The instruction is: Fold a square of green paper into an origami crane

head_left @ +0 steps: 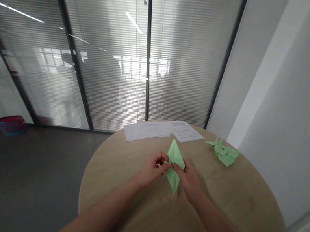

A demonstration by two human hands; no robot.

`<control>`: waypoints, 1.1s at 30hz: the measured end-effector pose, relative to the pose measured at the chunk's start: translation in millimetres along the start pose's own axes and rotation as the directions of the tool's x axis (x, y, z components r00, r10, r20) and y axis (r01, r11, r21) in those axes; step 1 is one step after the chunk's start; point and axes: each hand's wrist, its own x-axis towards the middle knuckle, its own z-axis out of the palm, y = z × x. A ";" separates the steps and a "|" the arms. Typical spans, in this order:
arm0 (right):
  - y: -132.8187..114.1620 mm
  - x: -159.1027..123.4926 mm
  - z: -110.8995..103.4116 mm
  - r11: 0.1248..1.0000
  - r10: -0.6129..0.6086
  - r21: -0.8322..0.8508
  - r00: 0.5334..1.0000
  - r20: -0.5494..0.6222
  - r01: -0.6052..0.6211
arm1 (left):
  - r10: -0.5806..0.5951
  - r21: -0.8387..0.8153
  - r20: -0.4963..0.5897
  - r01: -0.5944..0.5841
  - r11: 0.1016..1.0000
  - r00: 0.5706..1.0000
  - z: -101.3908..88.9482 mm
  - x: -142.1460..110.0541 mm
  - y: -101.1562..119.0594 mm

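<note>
Lying beyond folded green paper, printed sheets, lettering unreadably small

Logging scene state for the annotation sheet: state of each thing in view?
folded green paper: partly folded, held, long diamond shape
left hand: pinching the paper's left edge
right hand: gripping its right side, thumb on top
printed sheets: flat, overlapping
green folded pieces: folded, clustered on the table
blinds: lowered

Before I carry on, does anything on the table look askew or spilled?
Slightly: the white printed sheets lie at uneven angles near the far edge of the round table, not squared into a stack. No spill shows.
</note>
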 end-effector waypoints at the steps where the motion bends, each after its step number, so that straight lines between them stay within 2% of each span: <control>1: -0.6 -0.2 0.7 1.000 -0.001 -0.017 1.000 -0.003 0.001 | 0.007 0.013 -0.007 -0.007 1.000 1.000 1.0 -0.4 -0.3; 6: -2.3 -2.3 5.1 1.000 -0.005 -0.020 1.000 0.017 0.005 | 0.008 0.052 -0.040 -0.006 0.999 0.999 3.8 -0.3 -2.1; 14: -10.8 -6.9 8.6 0.982 0.074 0.166 0.992 0.102 -0.090 | 0.098 0.089 -0.131 -0.087 0.992 0.987 1.0 2.2 -8.8; 18: -12.6 -7.9 8.7 0.975 0.072 0.199 0.988 0.134 -0.098 | 0.087 0.010 -0.158 -0.087 0.996 0.984 0.9 3.1 -7.8; 21: -10.4 -7.4 8.2 0.977 0.081 0.186 0.988 0.133 -0.105 | 0.065 -0.095 -0.114 -0.076 0.993 0.991 0.3 2.6 -3.0; 24: -8.3 -5.9 6.6 0.990 0.044 0.128 0.993 0.107 -0.058 | 0.076 -0.121 -0.113 -0.090 0.989 0.991 -2.5 1.9 1.6; 28: -9.9 -4.5 2.8 0.993 -0.017 -0.113 0.999 0.044 0.022 | 0.079 -0.035 -0.165 -0.086 0.996 0.983 -8.6 2.1 4.8; 30: -12.6 -4.9 1.3 0.981 -0.030 -0.189 0.999 0.023 0.034 | 0.045 -0.030 -0.125 -0.049 0.998 0.991 -11.4 2.8 5.4; 33: -16.4 -6.5 0.5 0.977 -0.035 -0.209 0.999 0.015 0.037 | -0.015 -0.039 -0.027 0.014 0.999 1.000 -14.2 3.8 5.8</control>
